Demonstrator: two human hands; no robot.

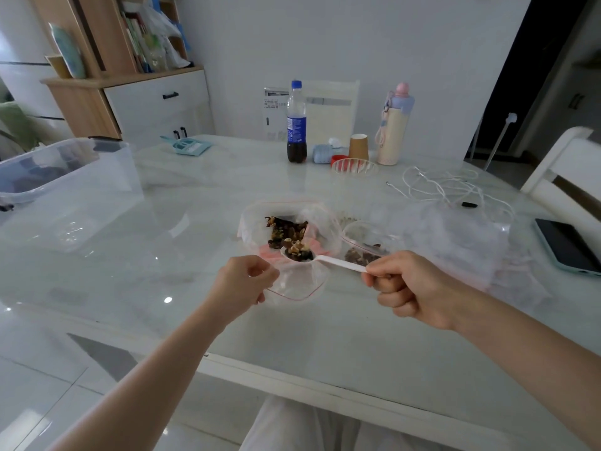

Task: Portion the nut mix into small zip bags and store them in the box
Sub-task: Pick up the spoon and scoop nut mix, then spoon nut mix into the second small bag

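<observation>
- Left hand pinches small zip bag mouth open.
- Right hand grasps loaded spoon; advise tipping slowly, inside the rim.

We're in a home dining room: marble-look table, white chair, bookshelf cabinet, cola bottle, kid's flask, phone.
</observation>
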